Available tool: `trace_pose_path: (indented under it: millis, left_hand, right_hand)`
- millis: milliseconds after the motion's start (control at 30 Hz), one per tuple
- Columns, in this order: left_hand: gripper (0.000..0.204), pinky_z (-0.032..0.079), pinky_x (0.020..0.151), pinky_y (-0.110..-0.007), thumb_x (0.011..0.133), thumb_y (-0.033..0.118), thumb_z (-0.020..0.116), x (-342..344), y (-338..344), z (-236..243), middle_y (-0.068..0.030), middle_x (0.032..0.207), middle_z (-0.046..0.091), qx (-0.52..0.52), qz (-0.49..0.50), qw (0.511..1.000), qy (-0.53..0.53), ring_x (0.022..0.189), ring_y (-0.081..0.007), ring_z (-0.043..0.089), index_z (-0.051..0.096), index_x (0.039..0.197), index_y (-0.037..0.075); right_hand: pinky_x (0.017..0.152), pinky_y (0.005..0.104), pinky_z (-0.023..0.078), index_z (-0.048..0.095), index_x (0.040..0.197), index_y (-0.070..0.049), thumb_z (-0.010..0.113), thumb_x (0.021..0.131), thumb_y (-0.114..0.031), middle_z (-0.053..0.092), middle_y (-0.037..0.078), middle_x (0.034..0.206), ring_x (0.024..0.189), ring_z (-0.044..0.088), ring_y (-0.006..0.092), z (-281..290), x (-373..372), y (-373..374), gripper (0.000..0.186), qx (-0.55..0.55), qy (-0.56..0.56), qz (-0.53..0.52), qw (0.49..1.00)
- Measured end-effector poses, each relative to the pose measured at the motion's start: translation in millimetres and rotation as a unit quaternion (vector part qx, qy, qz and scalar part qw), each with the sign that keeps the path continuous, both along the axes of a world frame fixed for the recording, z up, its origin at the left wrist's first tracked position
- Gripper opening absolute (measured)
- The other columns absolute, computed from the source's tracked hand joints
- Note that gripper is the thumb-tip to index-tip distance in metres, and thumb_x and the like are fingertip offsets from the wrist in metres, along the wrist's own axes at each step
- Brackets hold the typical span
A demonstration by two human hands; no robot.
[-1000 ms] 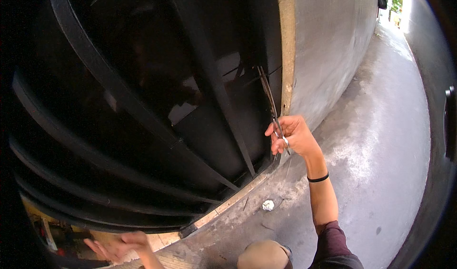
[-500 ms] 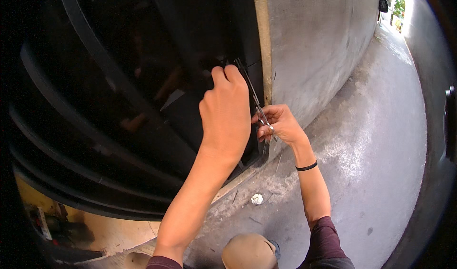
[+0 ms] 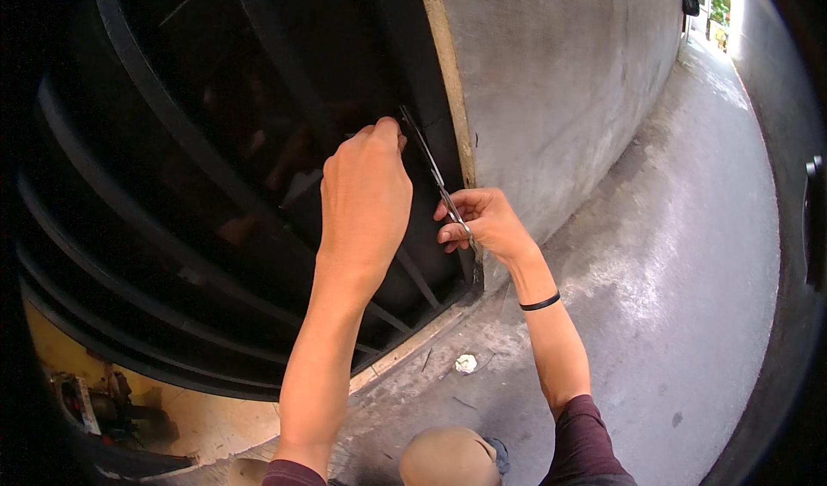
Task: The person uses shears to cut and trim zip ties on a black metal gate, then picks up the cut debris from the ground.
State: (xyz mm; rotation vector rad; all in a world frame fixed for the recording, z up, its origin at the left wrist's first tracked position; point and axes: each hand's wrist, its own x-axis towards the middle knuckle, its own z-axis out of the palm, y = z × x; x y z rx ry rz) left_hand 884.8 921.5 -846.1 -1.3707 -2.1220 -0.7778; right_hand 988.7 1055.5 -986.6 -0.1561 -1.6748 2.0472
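My right hand (image 3: 485,221) is closed around the lower end of a slim metal tool that looks like scissors (image 3: 432,166). Its long, narrow, dark tip points up and left, close to my left fingertips. My left hand (image 3: 368,195) is raised in front of the black metal gate (image 3: 405,284), back of the hand toward me. Its fingers are bent and pressed together near the tool's tip. What they pinch, if anything, is hidden behind them.
A pale edge strip (image 3: 450,73) runs between the gate and a grey wall (image 3: 551,81). On the concrete floor (image 3: 655,305) lies a crumpled white scrap (image 3: 465,364). Dark clutter (image 3: 108,404) shows beyond the gate at lower left. My knee (image 3: 450,458) is at the bottom.
Both hands and the tool have shifted left in the picture, my left hand farther than my right. The gate's edge has shifted left too. My right hand keeps hold of the tool.
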Motion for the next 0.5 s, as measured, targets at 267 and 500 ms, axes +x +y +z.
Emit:
trace_pose_path:
  millis: [267,500]
  left_hand:
    - [0.021,0.054,0.061,-0.037,0.104,0.010,0.054,-4,-4,1,-0.0207,0.100,0.075,-0.009,-0.018,1.000,-0.019,0.062,-0.0263,0.070,0.068,0.106,-0.006]
    - [0.023,0.055,0.062,-0.037,0.105,0.010,0.052,-5,-2,3,-0.0213,0.102,0.075,-0.020,-0.030,0.999,-0.031,0.064,-0.0265,0.071,0.068,0.107,-0.006]
  right_hand:
    - [0.058,0.0256,0.060,0.071,0.091,-0.001,0.089,0.081,-0.006,0.066,0.001,0.070,0.054,0.058,0.0063,5,-13,-7,0.022,-0.005,0.033,-0.007,0.999]
    - [0.050,0.0220,0.054,0.072,0.082,-0.002,0.091,0.082,-0.015,0.067,0.001,0.065,0.050,0.055,0.0041,1,-16,-7,0.023,0.033,0.054,-0.012,0.998]
